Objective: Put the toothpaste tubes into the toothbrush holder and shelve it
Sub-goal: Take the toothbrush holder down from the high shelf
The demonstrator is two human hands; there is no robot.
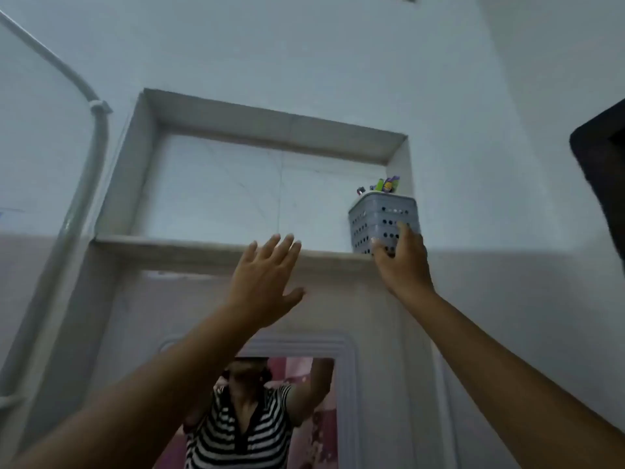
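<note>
Tubes (389, 185) inside shelved holder (382, 218)

home bathroom: tiled wall niche (216, 245), mirror (341, 353), wall pipe (98, 137).

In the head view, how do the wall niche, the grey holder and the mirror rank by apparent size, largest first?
1. Wall niche, clearly largest.
2. Mirror, partly cut off by the frame edge.
3. Grey holder, smallest, gripped by the right hand.
</note>
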